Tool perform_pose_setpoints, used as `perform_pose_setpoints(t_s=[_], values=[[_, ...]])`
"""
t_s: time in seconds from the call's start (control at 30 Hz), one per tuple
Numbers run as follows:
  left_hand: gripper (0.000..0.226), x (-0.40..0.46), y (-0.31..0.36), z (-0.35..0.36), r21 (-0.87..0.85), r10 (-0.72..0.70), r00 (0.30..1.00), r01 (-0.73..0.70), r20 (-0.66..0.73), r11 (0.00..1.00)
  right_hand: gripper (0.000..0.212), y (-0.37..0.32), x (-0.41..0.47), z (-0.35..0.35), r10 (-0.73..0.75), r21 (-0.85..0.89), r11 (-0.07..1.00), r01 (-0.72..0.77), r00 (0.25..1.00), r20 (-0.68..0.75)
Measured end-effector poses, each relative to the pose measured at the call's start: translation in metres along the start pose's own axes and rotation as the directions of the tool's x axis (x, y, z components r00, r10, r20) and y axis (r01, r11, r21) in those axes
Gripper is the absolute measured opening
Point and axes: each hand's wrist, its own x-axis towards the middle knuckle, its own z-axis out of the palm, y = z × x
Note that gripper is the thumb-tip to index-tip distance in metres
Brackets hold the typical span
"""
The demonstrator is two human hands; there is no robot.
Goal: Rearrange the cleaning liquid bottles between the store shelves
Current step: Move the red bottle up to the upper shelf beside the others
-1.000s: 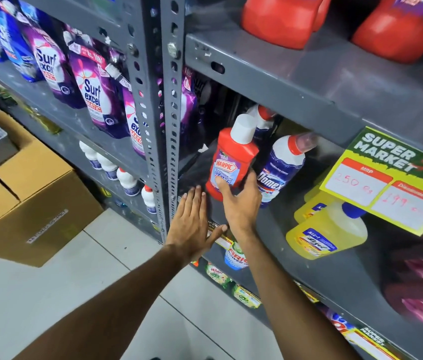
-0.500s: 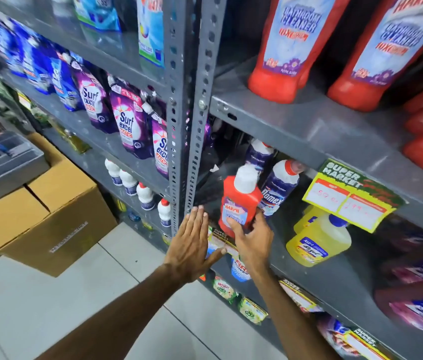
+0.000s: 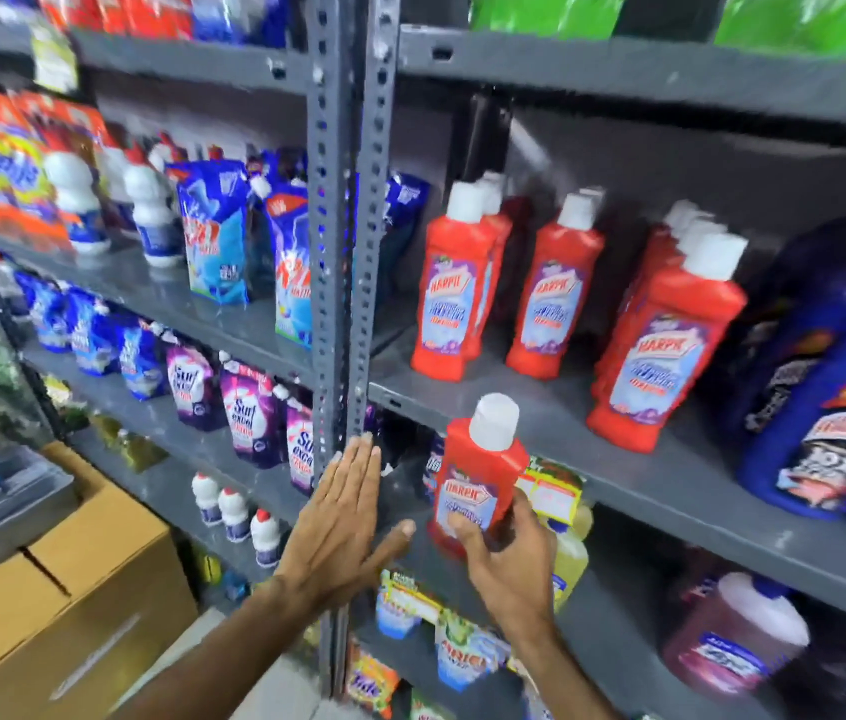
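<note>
Fingers of our right hand wrap the red bottle, held just below the upper shelf; left hand flat, fingers together, on the post; rigid, likely slick; we'd grip mid-body.

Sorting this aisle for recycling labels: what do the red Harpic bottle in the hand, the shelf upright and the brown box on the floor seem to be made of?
Red Harpic bottle, held by the right hand: apparently glossy moulded plastic, with a white cap and printed label.
Shelf upright: looks like grey painted metal, punched with rows of holes.
Brown box: matte cardboard, with folded flaps and a seam.
</note>
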Motion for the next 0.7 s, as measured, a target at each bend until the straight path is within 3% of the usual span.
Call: perform_pose_setpoints(t_s=[0.17, 0.3, 0.47, 0.7], values=[[0.095, 0.047, 0.012, -0.037, 0.048, 0.039, 0.994, -0.034, -0.106, 0.998, 0.037, -0.057, 0.037, -0.025, -0.121, 0.018, 0.992, 0.123, 0.988, -0.1], [0.095, 0.079, 0.023, -0.046, 0.098, 0.033, 0.996, -0.025, -0.086, 0.995, 0.038, -0.09, 0.074, -0.039, -0.175, 0.014, 0.984, 0.18, 0.97, -0.168], [0.104, 0.108, 0.024, -0.044, 0.133, -0.055, 0.998, 0.052, 0.015, 0.99, 0.051, -0.103, 0.121, -0.047, -0.15, -0.006, 0.988, 0.151, 0.969, -0.198], [0.098, 0.124, 0.025, -0.029, 0.17, -0.166, 0.979, 0.145, 0.117, 0.975, 0.061, -0.094, 0.164, -0.043, -0.048, -0.101, 0.994, 0.034, 0.989, -0.139]])
